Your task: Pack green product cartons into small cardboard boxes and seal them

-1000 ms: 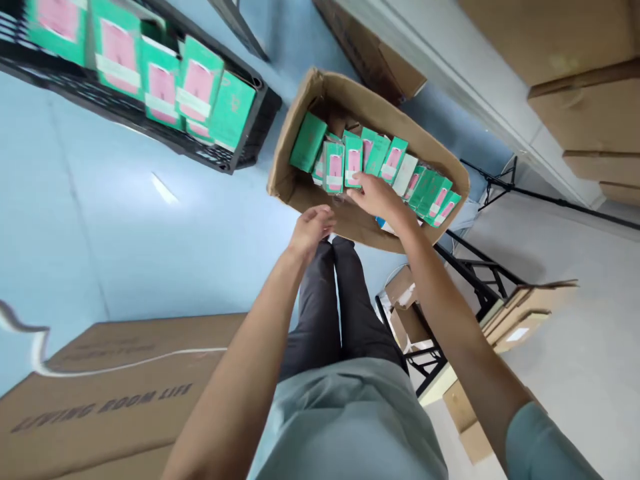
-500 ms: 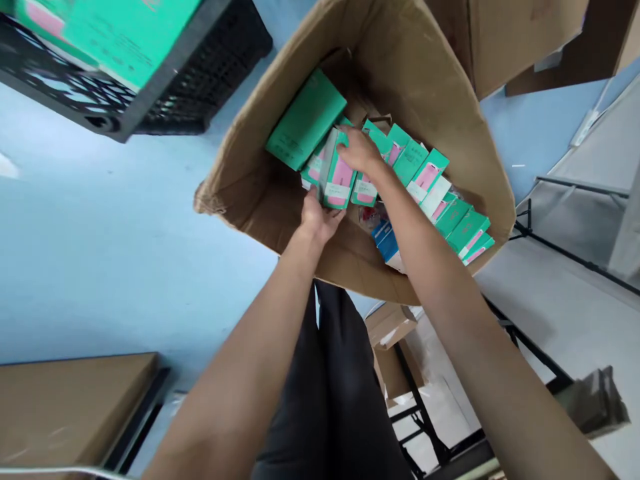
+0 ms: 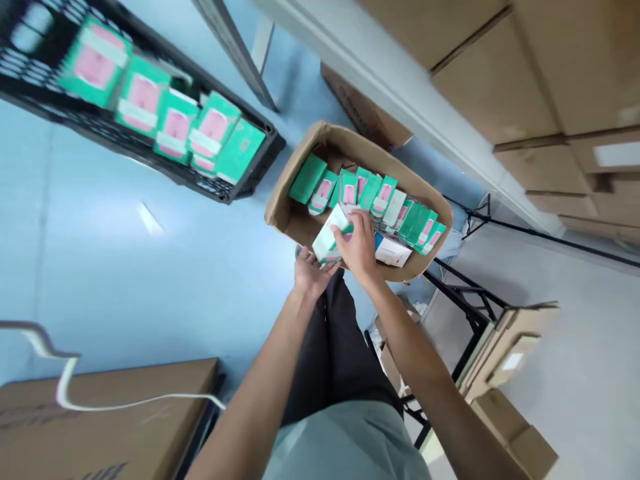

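Note:
A small green, white and pink product box (image 3: 329, 241) is tilted above the near edge of the large cardboard carton (image 3: 283, 195). My right hand (image 3: 359, 245) grips it from above, thumb on its face and fingers over its upper edge. My left hand (image 3: 311, 272) supports its lower end from below, fingers stretched under it; part of the contact is hidden. Inside the carton, several similar green boxes (image 3: 349, 188) stand in a slanting row. A white box (image 3: 393, 251) with a blue end lies near the carton's front, beside my right wrist.
At upper left, a black plastic crate (image 3: 220, 192) holds several green-and-pink boxes. A pale shelf beam (image 3: 425, 100) with stacked cartons (image 3: 495, 73) runs across the upper right. A big flat carton (image 3: 115, 413) lies at lower left; a black metal frame (image 3: 465, 293) stands at right.
My hands have lifted the product box from the row towards me, to the carton's near edge. My view has pulled back, so more of the crate and shelf shows.

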### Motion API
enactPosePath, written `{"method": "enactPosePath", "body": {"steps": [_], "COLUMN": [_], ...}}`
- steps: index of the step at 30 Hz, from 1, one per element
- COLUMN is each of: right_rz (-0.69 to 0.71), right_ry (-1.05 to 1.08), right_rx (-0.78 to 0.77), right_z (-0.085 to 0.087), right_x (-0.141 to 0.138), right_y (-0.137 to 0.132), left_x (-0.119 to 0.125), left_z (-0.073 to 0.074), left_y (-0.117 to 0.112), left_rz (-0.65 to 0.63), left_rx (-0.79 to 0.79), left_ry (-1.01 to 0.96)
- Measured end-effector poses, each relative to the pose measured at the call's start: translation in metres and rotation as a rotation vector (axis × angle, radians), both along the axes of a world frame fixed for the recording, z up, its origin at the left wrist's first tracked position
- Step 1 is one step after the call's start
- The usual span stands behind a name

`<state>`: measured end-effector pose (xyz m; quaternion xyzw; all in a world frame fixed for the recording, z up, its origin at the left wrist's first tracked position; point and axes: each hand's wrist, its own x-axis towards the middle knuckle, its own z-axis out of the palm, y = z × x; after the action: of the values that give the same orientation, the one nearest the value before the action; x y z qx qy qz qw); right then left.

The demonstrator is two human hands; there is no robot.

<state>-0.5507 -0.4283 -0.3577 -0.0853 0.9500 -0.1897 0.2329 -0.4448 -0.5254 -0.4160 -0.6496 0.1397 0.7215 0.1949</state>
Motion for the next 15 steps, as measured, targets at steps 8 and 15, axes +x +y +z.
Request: {"method": "enactPosePath", "body": {"steps": [8, 15], "right_rz": [-0.447, -0.839], "right_ry": [0.204, 0.354], "right_rx": [-0.188, -0.506], "right_z": [0.185, 0.273], "right_x": [0.054, 0.139], "right_y": [0.052, 0.108], "left_x": [0.006, 0.001], "left_z": [0.182, 0.291], "left_y": [-0.018, 0.001], "left_rz": [-0.314, -0.660], "left_rx": [-0.313, -0.615], "left_ry": [0.265, 0.580]}}
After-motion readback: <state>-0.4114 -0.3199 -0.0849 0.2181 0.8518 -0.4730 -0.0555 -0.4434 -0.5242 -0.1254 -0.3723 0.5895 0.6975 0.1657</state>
